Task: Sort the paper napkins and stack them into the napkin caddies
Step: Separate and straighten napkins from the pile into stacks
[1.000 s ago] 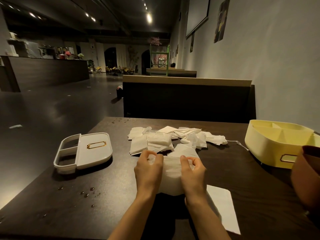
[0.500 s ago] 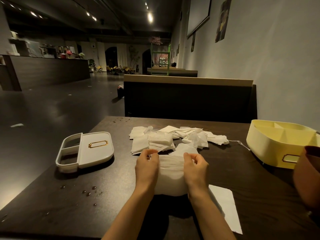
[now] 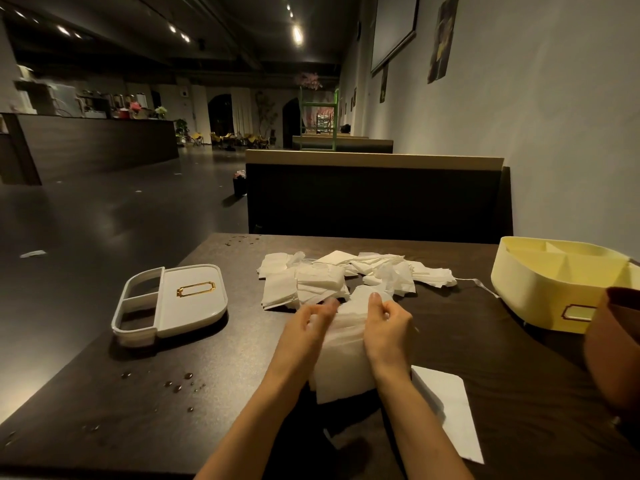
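My left hand (image 3: 304, 327) and my right hand (image 3: 388, 323) both pinch the top edge of a white paper napkin (image 3: 343, 362) held up over the table's middle. Behind it lies a loose pile of white napkins (image 3: 346, 275). A white caddy (image 3: 173, 303) with a gold handle and two open compartments sits at the left. A yellow caddy (image 3: 554, 285) with dividers stands at the right. One flat napkin (image 3: 446, 414) lies near the front edge under my right forearm.
The dark wooden table (image 3: 207, 393) has water drops at the front left. A brown rounded object (image 3: 613, 348) sits at the right edge, in front of the yellow caddy. A dark booth bench (image 3: 374, 199) backs the far side of the table.
My hands have lifted the napkin slightly and moved closer together along its top edge. The piles and caddies have stayed put.
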